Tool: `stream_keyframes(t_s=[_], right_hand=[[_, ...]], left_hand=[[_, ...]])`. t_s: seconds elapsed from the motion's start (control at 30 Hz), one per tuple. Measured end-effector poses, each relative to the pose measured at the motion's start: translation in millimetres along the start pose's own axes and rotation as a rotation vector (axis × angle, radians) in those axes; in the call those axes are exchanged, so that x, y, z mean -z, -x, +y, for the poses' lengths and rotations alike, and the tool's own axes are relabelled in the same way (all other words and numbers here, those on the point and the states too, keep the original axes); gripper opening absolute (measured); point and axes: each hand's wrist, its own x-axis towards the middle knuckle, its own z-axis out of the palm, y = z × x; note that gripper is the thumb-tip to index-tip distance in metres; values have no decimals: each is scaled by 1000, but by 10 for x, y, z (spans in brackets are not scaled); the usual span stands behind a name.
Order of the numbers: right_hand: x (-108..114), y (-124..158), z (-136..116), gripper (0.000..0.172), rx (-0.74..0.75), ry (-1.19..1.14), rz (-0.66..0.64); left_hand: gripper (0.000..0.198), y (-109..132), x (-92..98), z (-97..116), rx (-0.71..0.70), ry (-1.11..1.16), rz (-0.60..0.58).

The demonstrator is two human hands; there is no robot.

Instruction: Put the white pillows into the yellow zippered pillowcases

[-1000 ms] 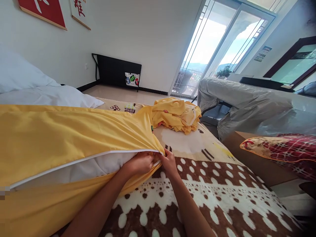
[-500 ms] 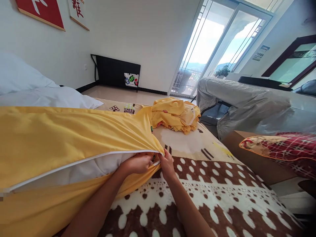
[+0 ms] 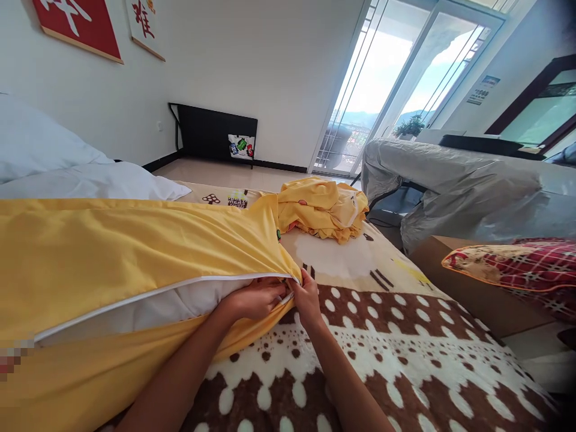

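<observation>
A yellow duvet cover lies across the bed, with a long white-edged opening running along its near side. White quilt filling shows through that gap. My right hand pinches the cover's edge at the right end of the opening. Just left of it, my left hand reaches into the opening, its fingers curled and partly hidden by the fabric; what they hold, if anything, does not show. Beyond the hands sits a bunched heap of yellow cloth, joined to the cover or touching it.
White bedding is piled at the left. Under everything spreads a brown and cream patterned blanket. A cardboard box with a red plaid cushion stands right of the bed, near plastic-covered furniture. A pixelated patch hides the far left edge.
My left hand has shifted slightly right, deeper toward the corner, and its fingers look a little more extended. The right hand keeps its pinch. The view has tilted slightly.
</observation>
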Motion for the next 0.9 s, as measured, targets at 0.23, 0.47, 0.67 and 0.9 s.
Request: stream_keyframes(t_s=[0.23,0.47,0.67,0.9], right_hand=[[11,20,-3,18,72,155,62],[29,26,20,22,108,184,49],[35,38,46,22,109,170,49],[17,83,-55,15,152,319,92]], left_hand=[[37,-18,-35,58,76,11,97],[33,-47,6,36,152,143,184],[36,-90,-21,69,228,205,291],[34,-198,-215,51,296,208,408]])
